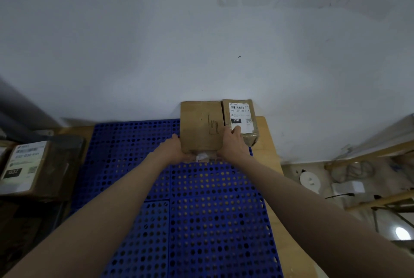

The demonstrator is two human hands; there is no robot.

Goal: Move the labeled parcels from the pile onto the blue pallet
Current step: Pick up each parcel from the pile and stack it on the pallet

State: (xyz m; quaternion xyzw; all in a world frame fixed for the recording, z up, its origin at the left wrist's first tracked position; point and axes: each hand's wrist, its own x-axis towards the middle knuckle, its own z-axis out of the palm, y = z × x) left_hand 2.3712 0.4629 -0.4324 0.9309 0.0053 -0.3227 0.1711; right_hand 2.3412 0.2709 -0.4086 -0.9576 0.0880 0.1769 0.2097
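A plain brown cardboard parcel (pixel 200 125) lies at the far end of the blue perforated pallet (pixel 201 210), against the wall. My left hand (pixel 172 150) grips its near left corner and my right hand (pixel 233 145) grips its near right edge. Right beside it, touching, sits a smaller brown parcel (pixel 240 116) with a white label marked 15H; my right thumb rests on that label's lower edge. At the far left, off the pallet, a labeled parcel (pixel 24 165) lies on a dark pile.
The pallet rests on a wooden surface (pixel 268 143) that ends against a pale wall (pixel 201 42). To the right, on the floor, lie a white round object (pixel 310 181), cables and wooden frames (pixel 369 154). Dark boxes (pixel 56 165) crowd the left edge.
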